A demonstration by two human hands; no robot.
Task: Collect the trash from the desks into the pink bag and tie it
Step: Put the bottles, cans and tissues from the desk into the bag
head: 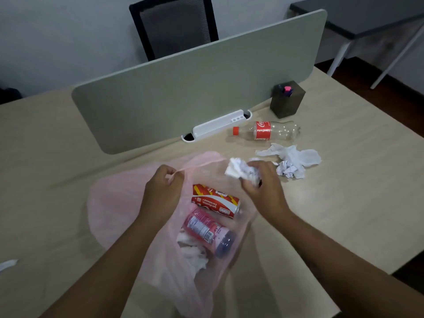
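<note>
A thin pink bag (114, 203) lies on the desk in front of me with its mouth held up. My left hand (164, 191) pinches the bag's rim. My right hand (261, 187) grips a crumpled white paper ball (239, 168) just over the bag's opening. Inside the bag I see a red and white can (215, 200), a pink-labelled bottle (208, 230) and white tissue (192, 253). An empty cola bottle (268, 130) lies on its side beyond my right hand. More crumpled tissue and paper (291, 160) sits to the right of it.
A grey-green divider panel (195, 88) stands across the desk (344, 191), with a white cable tray (218, 125) at its foot. A dark pen holder (286, 104) stands at the right. A black mesh chair (174, 26) is behind the divider. A white scrap (8, 263) lies far left.
</note>
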